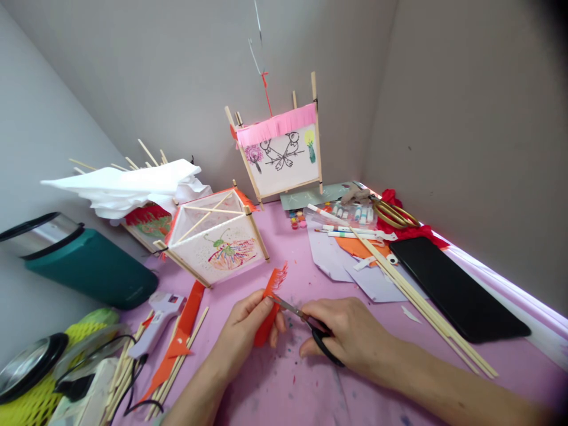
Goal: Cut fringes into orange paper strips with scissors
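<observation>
Between thumb and fingers, my left hand (pixel 249 324) pinches a strip of orange-red paper (pixel 266 328) whose upper end is cut into a fringe. My right hand (pixel 348 328) grips black-handled scissors (pixel 326 342), their blades at the strip's edge beside my left thumb. Just beyond my hands stands a stick-framed lantern (pixel 233 251) with a colourful insect drawn on its white side. Another lantern (pixel 286 155), with pink fringe and two drawn birds, hangs by a red string near the back wall.
At left are a teal tumbler (pixel 91 266), a glue gun (pixel 157 319), orange paper scraps (pixel 184 331) and white cloth (pixel 133 188). To the right lie wooden sticks (pixel 412 296), a black phone-like slab (pixel 457 287), markers (pixel 350 232) and gold-handled scissors (pixel 394 214). Walls enclose the pink-covered table (pixel 284 390).
</observation>
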A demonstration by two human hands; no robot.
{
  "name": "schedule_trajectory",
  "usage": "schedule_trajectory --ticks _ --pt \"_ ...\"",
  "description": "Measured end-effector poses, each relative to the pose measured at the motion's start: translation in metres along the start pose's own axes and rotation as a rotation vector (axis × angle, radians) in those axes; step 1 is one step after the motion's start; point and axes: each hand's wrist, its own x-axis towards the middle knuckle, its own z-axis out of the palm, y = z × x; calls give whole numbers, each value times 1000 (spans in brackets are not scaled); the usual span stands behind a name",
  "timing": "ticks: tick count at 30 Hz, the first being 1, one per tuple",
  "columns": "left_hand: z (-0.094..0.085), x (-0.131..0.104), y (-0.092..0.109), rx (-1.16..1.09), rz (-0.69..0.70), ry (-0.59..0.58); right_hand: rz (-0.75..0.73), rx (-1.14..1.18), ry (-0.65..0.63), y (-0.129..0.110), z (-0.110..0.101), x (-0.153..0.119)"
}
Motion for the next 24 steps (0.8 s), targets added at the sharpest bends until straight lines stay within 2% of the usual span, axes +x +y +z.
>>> schedule_trajectory --ticks 15,24 --pt "-4 0 -3 -9 16 -41 -35 -40 29 6 3 -3" --pt "-2 0 -2 43 22 -56 -18 -23 33 2 0 -2"
